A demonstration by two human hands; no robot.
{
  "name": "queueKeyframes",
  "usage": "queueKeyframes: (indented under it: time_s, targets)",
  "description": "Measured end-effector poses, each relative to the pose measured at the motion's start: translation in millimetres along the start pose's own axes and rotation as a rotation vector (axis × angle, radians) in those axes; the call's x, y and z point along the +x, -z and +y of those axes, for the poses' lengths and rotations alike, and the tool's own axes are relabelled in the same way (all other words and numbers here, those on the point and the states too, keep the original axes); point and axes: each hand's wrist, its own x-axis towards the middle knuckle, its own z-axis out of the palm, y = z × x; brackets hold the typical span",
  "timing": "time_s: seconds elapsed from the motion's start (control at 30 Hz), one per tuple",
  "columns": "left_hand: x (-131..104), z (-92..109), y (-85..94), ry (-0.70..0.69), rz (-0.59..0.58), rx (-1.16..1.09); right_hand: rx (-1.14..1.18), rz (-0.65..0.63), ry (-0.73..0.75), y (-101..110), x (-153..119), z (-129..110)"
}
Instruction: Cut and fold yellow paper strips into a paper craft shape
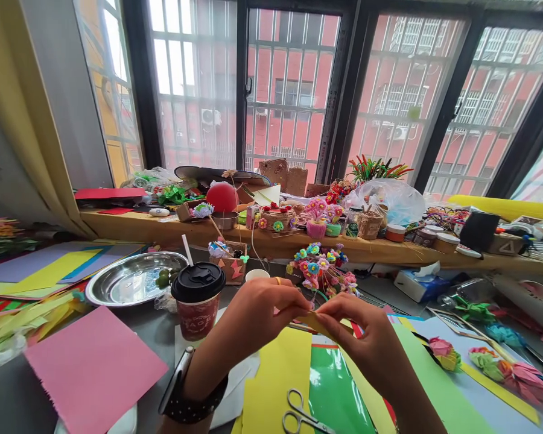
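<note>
My left hand (263, 308) and my right hand (359, 325) meet over the middle of the table, thumbs and forefingers pinched. Between their fingertips is a small yellow paper piece (317, 323), mostly covered by the right fingers. Below the hands lie yellow paper sheets (278, 367) and a shiny green sheet (332, 383). A pair of silver scissors (294, 413) rests across these sheets near the front edge of the view. Just beyond the fingertips stands a bunch of small colourful flowers (319, 265).
Left of my forearm stands a lidded paper cup (198, 307) with a straw. A steel tray (113, 289) and pink paper (97, 367) lie further left. Paper flowers (443, 351) and a tissue box (416, 283) are at right. Craft items crowd the window sill (172, 226).
</note>
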Motion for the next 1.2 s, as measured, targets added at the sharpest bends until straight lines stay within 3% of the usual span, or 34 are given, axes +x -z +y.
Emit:
queueKeyframes:
  time_s: [0.17, 0.3, 0.43, 0.6, 0.8, 0.93, 1.1, 1.2]
  targets:
    - [-3, -8, 11.7, 0.024, 0.061, -0.013, -0.012, 0.031, -0.012, 5, -2, 1]
    - [-5, -8, 13.1, 0.075, 0.000, 0.088, -0.066, 0.039, 0.037, 5, -2, 3]
    - [-6, 1, 8.7, 0.039, -0.078, 0.161, -0.097, 0.017, 0.088, 2, -2, 2]
    - [-5, 1, 6.4, -0.018, -0.046, 0.200, -0.100, 0.015, 0.107, 2, -2, 2]
    - [-8, -21, 20.3, 0.150, 0.036, 0.263, -0.278, 0.207, 0.039, 9, 3, 20]
    - [-10, -24, 25.7, 0.178, 0.038, 0.187, -0.170, 0.245, 0.016, 8, 5, 20]
    - [-6, -13, 17.3, 0.128, -0.015, 0.010, 0.024, 0.124, 0.001, -3, 4, 8]
    - [-2, -11, 14.9, 0.128, -0.015, -0.059, 0.105, 0.126, -0.057, -4, 4, 8]
